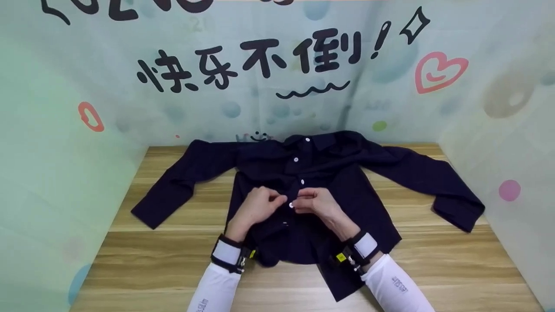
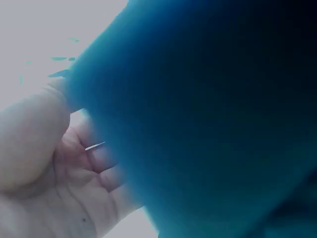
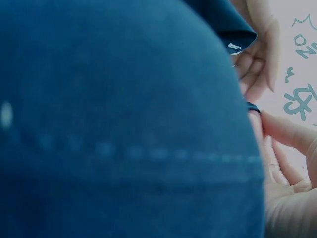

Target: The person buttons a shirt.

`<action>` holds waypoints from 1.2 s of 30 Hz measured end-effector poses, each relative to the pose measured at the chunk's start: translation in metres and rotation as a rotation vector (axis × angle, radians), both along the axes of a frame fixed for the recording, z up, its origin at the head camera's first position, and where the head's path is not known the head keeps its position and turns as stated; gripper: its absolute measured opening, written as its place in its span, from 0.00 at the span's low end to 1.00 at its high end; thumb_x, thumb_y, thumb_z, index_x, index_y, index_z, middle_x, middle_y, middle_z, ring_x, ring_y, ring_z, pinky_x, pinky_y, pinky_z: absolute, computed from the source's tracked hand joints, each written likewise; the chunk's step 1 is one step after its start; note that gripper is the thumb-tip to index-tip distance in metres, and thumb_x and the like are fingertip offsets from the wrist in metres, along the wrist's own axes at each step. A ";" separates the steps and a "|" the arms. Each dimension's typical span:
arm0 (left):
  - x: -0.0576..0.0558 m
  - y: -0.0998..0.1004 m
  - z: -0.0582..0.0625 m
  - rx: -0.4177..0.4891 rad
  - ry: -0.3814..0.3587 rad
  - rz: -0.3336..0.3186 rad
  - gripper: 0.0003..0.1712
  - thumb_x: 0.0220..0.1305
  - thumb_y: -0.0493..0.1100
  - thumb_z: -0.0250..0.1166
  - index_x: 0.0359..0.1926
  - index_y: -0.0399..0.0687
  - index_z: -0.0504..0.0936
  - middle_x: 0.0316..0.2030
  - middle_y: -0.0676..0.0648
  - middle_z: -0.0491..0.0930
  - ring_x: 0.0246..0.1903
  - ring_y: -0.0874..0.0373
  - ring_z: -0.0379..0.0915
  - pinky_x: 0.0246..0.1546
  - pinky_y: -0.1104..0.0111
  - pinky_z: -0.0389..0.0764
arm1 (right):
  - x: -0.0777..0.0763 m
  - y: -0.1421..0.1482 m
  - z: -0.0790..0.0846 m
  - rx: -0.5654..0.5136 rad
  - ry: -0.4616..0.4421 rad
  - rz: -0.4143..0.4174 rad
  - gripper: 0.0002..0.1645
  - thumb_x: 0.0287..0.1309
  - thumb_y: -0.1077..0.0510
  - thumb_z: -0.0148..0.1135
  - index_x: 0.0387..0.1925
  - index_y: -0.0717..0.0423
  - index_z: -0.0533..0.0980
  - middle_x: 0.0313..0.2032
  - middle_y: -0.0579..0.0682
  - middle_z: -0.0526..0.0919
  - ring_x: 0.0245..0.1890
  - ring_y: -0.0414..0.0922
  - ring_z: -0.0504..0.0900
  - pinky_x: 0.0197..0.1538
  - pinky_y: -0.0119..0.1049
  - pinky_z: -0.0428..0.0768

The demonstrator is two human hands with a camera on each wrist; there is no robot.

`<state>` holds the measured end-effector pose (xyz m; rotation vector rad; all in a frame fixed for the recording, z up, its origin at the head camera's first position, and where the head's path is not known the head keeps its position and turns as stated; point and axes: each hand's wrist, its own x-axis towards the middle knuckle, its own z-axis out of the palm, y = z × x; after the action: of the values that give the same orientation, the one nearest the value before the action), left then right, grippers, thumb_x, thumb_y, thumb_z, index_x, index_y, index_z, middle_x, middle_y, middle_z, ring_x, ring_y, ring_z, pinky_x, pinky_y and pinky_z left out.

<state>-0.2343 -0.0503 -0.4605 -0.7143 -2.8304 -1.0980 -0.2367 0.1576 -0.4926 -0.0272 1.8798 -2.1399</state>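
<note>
A dark navy long-sleeved shirt [image 1: 347, 195] lies spread on the table, collar toward the back wall. Over its front my left hand [image 1: 260, 206] pinches the fabric between thumb and fingers; in the left wrist view, dark cloth hides the fingertips of this hand [image 2: 79, 183]. Opposite it, my right hand [image 1: 321, 208] pinches the front edge beside a white button [image 1: 291, 205]. In the right wrist view the thumb and finger of the right hand [image 3: 290, 198] grip a fold of cloth, and the left hand [image 3: 257, 54] shows beyond, partly covered by the shirt.
More white buttons run up the front, one at the collar [image 1: 307, 139]. The sleeves reach out left [image 1: 169, 190] and right [image 1: 425, 173] over the wooden table [image 1: 173, 264]. A printed cloth backdrop [image 1: 260, 112] encloses the back and sides.
</note>
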 end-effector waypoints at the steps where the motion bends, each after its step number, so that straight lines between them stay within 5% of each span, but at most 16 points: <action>1: -0.001 0.001 -0.003 0.015 -0.033 -0.008 0.15 0.71 0.47 0.64 0.33 0.44 0.90 0.27 0.51 0.85 0.26 0.57 0.76 0.31 0.63 0.76 | 0.000 0.001 -0.001 -0.005 0.008 -0.004 0.13 0.56 0.74 0.67 0.43 0.73 0.78 0.30 0.50 0.87 0.31 0.43 0.87 0.39 0.36 0.86; 7: -0.002 0.007 -0.017 0.244 -0.214 -0.026 0.15 0.71 0.44 0.64 0.33 0.39 0.89 0.25 0.49 0.84 0.25 0.63 0.77 0.32 0.70 0.78 | 0.000 0.001 -0.003 -0.027 0.053 -0.021 0.11 0.55 0.74 0.67 0.41 0.73 0.79 0.30 0.50 0.87 0.30 0.43 0.87 0.38 0.35 0.86; 12: -0.002 0.014 -0.022 0.336 -0.265 -0.014 0.11 0.68 0.40 0.66 0.37 0.36 0.90 0.26 0.47 0.86 0.26 0.62 0.80 0.31 0.72 0.81 | 0.003 0.002 -0.003 -0.038 0.047 -0.034 0.09 0.55 0.76 0.67 0.39 0.69 0.80 0.30 0.51 0.87 0.29 0.44 0.87 0.38 0.36 0.87; 31: -0.001 0.014 -0.017 0.212 -0.168 0.050 0.09 0.67 0.41 0.69 0.31 0.42 0.90 0.23 0.52 0.85 0.21 0.67 0.77 0.30 0.71 0.78 | 0.000 0.001 -0.001 -0.033 0.052 -0.013 0.08 0.57 0.75 0.66 0.40 0.72 0.80 0.30 0.51 0.87 0.30 0.43 0.88 0.40 0.36 0.87; 36: -0.002 0.004 -0.010 0.196 -0.181 0.065 0.09 0.67 0.41 0.68 0.32 0.43 0.90 0.23 0.53 0.84 0.23 0.66 0.77 0.32 0.70 0.78 | 0.002 0.010 0.011 0.183 0.154 0.064 0.13 0.62 0.69 0.67 0.45 0.76 0.81 0.32 0.54 0.88 0.31 0.43 0.88 0.40 0.36 0.86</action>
<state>-0.2365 -0.0467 -0.4702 -0.5290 -2.8090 -1.4722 -0.2351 0.1674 -0.4815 -0.2171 2.1240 -1.9656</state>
